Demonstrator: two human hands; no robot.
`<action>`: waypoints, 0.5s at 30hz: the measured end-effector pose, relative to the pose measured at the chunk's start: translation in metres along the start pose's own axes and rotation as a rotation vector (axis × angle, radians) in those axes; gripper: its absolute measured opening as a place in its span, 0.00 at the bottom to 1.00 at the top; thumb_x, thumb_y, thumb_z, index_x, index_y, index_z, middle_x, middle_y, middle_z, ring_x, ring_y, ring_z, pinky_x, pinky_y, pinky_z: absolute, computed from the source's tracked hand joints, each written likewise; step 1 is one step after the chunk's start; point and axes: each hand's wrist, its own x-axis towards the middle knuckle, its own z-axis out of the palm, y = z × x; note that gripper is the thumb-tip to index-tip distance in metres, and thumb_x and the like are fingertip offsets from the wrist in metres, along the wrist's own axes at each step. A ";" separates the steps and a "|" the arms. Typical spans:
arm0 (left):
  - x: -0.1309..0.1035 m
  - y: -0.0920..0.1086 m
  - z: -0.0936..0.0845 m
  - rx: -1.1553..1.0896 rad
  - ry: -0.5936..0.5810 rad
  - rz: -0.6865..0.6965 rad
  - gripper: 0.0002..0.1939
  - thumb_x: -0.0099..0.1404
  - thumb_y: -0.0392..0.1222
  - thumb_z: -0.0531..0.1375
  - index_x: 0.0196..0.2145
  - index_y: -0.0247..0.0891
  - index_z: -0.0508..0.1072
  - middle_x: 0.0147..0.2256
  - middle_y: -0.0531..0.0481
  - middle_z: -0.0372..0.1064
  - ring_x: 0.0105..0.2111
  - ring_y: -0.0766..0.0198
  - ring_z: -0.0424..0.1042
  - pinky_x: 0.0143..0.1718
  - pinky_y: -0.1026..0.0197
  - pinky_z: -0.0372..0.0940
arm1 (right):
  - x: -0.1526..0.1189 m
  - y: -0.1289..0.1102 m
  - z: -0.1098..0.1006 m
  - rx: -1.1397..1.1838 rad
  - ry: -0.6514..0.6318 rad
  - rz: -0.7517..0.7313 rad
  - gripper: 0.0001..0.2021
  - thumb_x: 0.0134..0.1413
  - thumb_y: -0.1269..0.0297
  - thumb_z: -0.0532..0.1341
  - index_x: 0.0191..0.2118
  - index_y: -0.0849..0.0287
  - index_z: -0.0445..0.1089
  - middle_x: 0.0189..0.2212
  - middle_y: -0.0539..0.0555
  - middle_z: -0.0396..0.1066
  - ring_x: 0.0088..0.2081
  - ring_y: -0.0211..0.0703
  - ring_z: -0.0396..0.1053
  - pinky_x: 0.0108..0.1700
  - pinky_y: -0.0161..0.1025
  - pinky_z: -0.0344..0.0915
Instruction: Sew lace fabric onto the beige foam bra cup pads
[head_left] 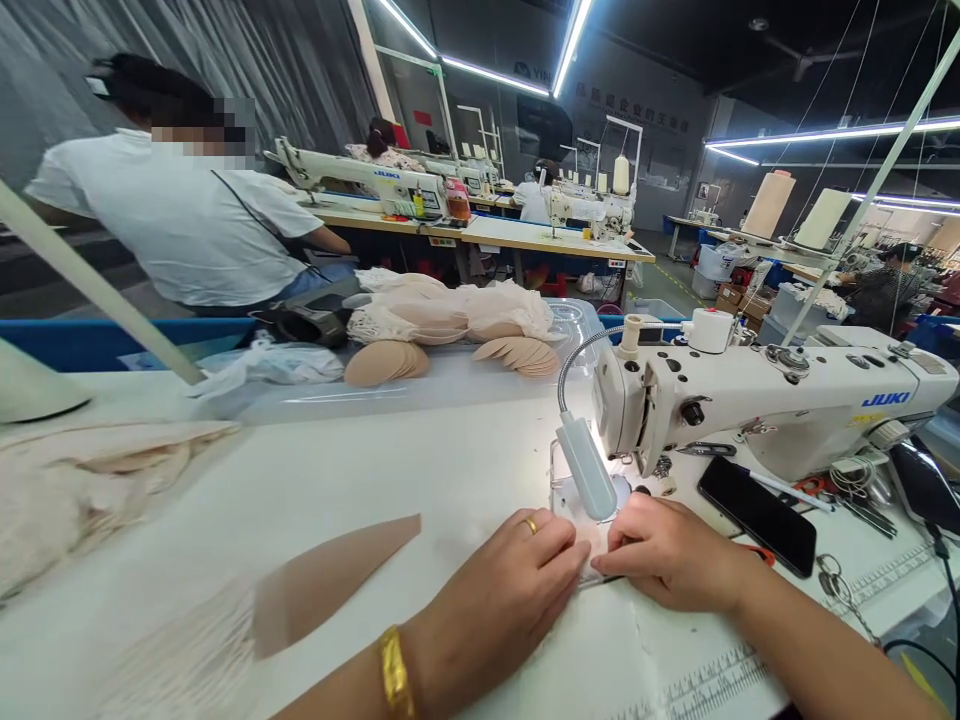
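My left hand (517, 570), with a ring and a gold bracelet, has its fingers pressed together on a small pale piece of fabric (595, 540) by the sewing machine's needle area. Across from it, my right hand (667, 550) pinches the same fabric with curled fingers. Most of the piece is hidden under both hands. The white sewing machine (780, 390) stands behind them, and a small lamp (585, 468) on a bendable neck hangs just over the fingertips. Left of my left hand lies a beige fabric piece (337, 580) joined to pale lace (187, 650).
Stacked beige oval pads (386, 362) and lacy pieces (450, 310) rest on a clear plastic lid at the back. A black phone (757, 515), keys (836, 580) and small tools lie at right. Cream lace fabric (90, 480) covers the left. A co-worker (172, 210) sits beyond.
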 end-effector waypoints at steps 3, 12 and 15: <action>-0.002 0.000 0.005 -0.022 0.023 -0.001 0.14 0.73 0.26 0.51 0.44 0.38 0.73 0.36 0.46 0.71 0.34 0.54 0.68 0.38 0.52 0.69 | 0.000 0.000 -0.001 0.019 0.005 -0.003 0.13 0.67 0.77 0.57 0.43 0.54 0.78 0.36 0.52 0.73 0.38 0.44 0.62 0.37 0.38 0.61; -0.002 -0.015 0.008 -0.123 0.132 -0.109 0.12 0.78 0.35 0.50 0.40 0.41 0.73 0.39 0.47 0.73 0.38 0.53 0.69 0.41 0.52 0.65 | 0.002 -0.004 0.003 -0.060 -0.016 0.118 0.15 0.58 0.79 0.58 0.45 0.56 0.75 0.35 0.53 0.70 0.37 0.45 0.62 0.36 0.39 0.59; 0.001 -0.035 -0.002 0.034 0.080 -0.372 0.09 0.75 0.40 0.55 0.39 0.41 0.75 0.37 0.45 0.73 0.36 0.50 0.71 0.38 0.50 0.64 | 0.002 -0.006 0.004 -0.087 -0.027 0.106 0.16 0.56 0.80 0.58 0.45 0.56 0.74 0.36 0.53 0.70 0.37 0.45 0.62 0.36 0.38 0.58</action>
